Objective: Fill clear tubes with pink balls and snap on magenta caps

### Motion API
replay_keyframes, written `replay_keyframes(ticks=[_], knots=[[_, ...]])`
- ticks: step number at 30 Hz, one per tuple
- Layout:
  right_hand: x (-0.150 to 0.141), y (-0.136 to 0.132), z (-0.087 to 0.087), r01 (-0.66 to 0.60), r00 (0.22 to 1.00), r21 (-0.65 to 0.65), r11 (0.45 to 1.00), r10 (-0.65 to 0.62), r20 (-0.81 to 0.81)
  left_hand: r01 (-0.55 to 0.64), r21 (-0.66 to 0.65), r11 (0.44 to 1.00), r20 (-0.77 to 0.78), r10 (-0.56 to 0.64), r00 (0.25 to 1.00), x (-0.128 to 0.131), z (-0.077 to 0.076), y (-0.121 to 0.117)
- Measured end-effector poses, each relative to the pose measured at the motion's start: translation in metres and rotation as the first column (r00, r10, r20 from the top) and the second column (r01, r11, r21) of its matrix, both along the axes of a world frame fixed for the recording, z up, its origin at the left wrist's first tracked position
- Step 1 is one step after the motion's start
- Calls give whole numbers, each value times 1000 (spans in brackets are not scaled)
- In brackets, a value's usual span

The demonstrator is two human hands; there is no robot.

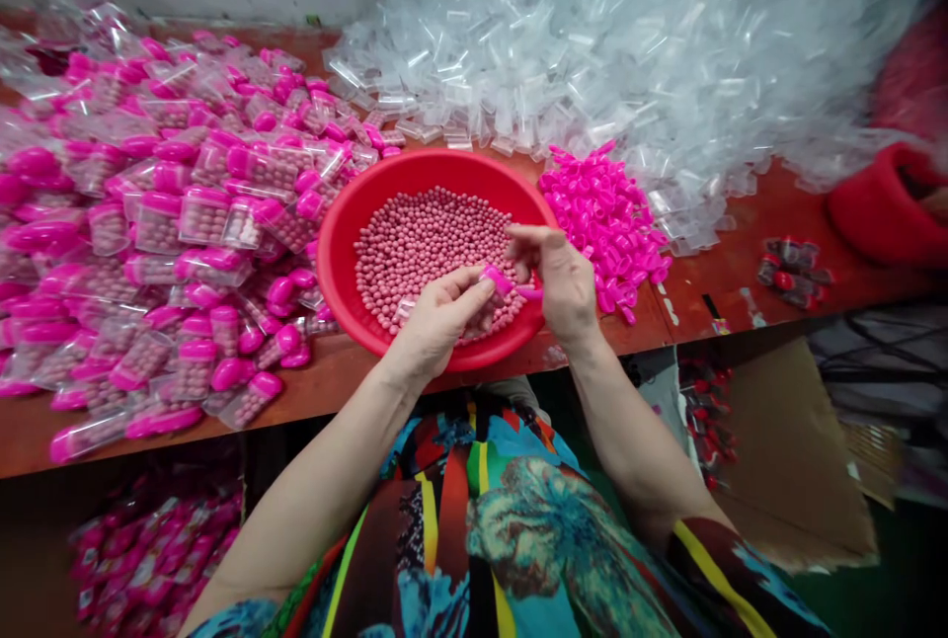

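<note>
A red basin (pixel 337 268) with many small pink balls (pixel 422 233) stands on the table in front of me. Over its right side, my left hand (pixel 444 312) pinches a small clear container with a pink cap (pixel 498 279); the fingers hide most of its body. Close beside it, my right hand (pixel 559 278) has its index finger and thumb near that cap. Another pink cap (pixel 530 293) shows under its curled lower fingers. A clear container (pixel 405 308) lies among the balls by my left hand. Loose pink caps (pixel 603 223) are heaped right of the basin.
Filled, pink-capped containers (pixel 170 213) cover the table's left side. Clear empty containers (pixel 592 55) are piled along the back and right. Farther right are a red tub (pixel 881 213) and several small dark packs (pixel 796 273). Below the table edge stands a cardboard box (pixel 792 460).
</note>
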State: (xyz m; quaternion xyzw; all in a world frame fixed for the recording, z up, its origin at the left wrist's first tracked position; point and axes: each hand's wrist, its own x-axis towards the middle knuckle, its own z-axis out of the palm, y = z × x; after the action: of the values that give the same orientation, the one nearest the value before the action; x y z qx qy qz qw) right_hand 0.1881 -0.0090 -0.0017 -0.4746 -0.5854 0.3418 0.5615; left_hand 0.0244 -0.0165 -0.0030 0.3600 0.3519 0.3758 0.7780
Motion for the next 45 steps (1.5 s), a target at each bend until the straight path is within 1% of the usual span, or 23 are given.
replay_keyframes(ticks=[2, 3, 7, 9, 10, 12, 14, 16, 18, 19, 21, 22, 24, 26, 27, 29, 32, 36, 39, 41, 42, 44, 45], knots=[[-8, 11, -3, 57, 987, -92, 994, -69, -144, 83, 7, 996, -9, -83, 996, 0, 1, -1], [-13, 17, -5, 28, 984, -145, 989, -53, -172, 111, 19, 994, -17, -110, 994, 0, 0, -1], [-27, 29, -13, -168, 982, -351, 921, 127, -138, 103, 39, 994, -51, -101, 994, -1, 0, -3], [-29, 28, -15, -203, 979, -401, 893, 181, -92, 93, 53, 994, -65, -90, 994, 0, 0, -3], [-30, 27, -16, -199, 980, -405, 893, 191, -60, 81, 68, 994, -79, -75, 994, 0, 0, -4], [-30, 26, -17, -151, 984, -367, 918, 175, 32, 42, 110, 993, -121, -28, 992, 3, 0, -4], [-30, 28, -19, -54, 988, -285, 957, 93, 126, -14, 142, 990, -156, 37, 987, 5, -1, -5], [-28, 32, -19, 54, 989, -215, 975, -24, 143, -49, 116, 992, -153, 67, 986, 7, -2, -3], [-24, 34, -18, 124, 988, -162, 979, -107, 110, -115, 47, 992, -113, 120, 986, 7, -5, 0], [-21, 33, -16, 129, 987, -128, 983, -115, 111, -161, 11, 987, -90, 161, 983, 6, -7, 2], [-16, 26, -13, 50, 974, -46, 998, -39, 223, -261, -40, 965, -49, 259, 965, 4, -10, 7], [-14, 20, -12, -19, 943, -18, 1000, 24, 332, -303, -55, 951, -32, 302, 953, 4, -12, 9], [-13, 7, -12, -132, 809, -26, 991, 123, 575, -346, -74, 935, -7, 347, 938, 4, -14, 11], [-16, -3, -14, -134, 662, -48, 990, 126, 739, -361, -82, 929, 5, 363, 932, 5, -14, 11], [-19, -6, -15, -108, 616, -42, 993, 101, 782, -361, -81, 929, 6, 362, 932, 5, -13, 11], [-23, -7, -17, -69, 572, -5, 998, 43, 819, -356, -68, 932, 11, 357, 934, 6, -12, 9], [-26, -5, -17, -63, 550, 59, 996, -15, 835, -336, -53, 940, 18, 337, 941, 5, -12, 8], [-28, -3, -18, -80, 502, 92, 993, -40, 864, -334, -34, 942, 8, 335, 942, 8, -14, 6], [-33, 2, -14, -103, 523, 91, 990, -24, 852, -359, -6, 934, -19, 358, 933, 7, -9, 5], [-35, 12, -8, -151, 592, 88, 985, 18, 806, -363, 61, 930, -42, 366, 930, -4, 2, 11], [-34, 19, -4, -188, 632, 78, 979, 60, 772, -368, 124, 921, -62, 378, 924, -15, 9, 19], [-30, 36, 3, -267, 691, 37, 963, 165, 703, -403, 308, 862, -126, 457, 881, -45, 22, 41], [-27, 45, 5, -296, 699, 10, 955, 209, 684, -427, 410, 806, -160, 524, 836, -65, 28, 55]])
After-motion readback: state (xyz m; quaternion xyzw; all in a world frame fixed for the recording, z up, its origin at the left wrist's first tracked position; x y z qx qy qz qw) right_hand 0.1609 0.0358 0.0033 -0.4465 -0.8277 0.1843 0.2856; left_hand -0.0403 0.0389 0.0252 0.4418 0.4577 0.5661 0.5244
